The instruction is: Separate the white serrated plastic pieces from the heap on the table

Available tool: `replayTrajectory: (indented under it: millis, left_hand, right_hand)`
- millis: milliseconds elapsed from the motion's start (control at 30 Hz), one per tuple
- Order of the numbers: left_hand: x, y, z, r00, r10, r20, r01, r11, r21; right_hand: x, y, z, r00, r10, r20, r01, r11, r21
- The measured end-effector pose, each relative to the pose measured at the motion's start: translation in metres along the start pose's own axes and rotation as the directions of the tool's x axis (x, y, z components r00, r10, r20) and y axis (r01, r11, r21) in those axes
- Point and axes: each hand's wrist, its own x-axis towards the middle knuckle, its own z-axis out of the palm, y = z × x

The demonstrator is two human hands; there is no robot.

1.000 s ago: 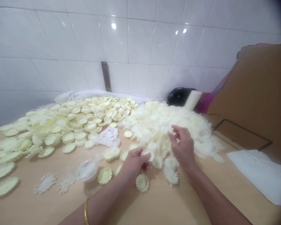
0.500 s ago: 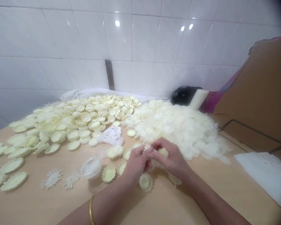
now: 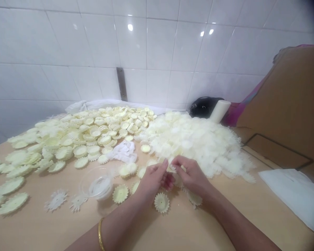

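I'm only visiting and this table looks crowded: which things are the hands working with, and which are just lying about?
In hand: left hand, right hand, white petal piece pinched between them, heap of white petal pieces, spread of cream flowers.
Lying about: clear cup, white cloth, black object, white roll, cardboard, white sheet.

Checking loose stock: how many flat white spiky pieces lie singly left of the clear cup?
2. The nearer spiky piece lies just left of the clear cup; the farther spiky piece lies left of that. Others may hide in the white heap.
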Motion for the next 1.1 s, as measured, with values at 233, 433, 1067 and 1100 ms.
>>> replayTrajectory:
  millis: [233,433,1067,1100]
  left_hand:
    - [0.001,-0.003,-0.003,0.998,0.068,-0.016,-0.067,0.996,0.050]
    - [-0.002,0.001,0.000,0.991,0.086,-0.103,-0.077,0.994,0.080]
    - [0.000,0.003,0.000,0.996,0.019,-0.082,-0.024,0.998,-0.060]
    - [0.000,0.003,0.000,0.996,0.024,-0.086,-0.027,0.999,-0.037]
  right_hand:
    - [0.002,0.002,-0.001,0.990,0.079,-0.118,-0.071,0.995,0.063]
    - [0.001,0.000,-0.005,0.987,0.038,-0.155,-0.015,0.989,0.144]
    - [0.003,0.002,-0.008,0.989,0.105,-0.102,-0.086,0.980,0.181]
    - [0.002,0.002,-0.007,0.985,0.109,-0.132,-0.088,0.984,0.157]
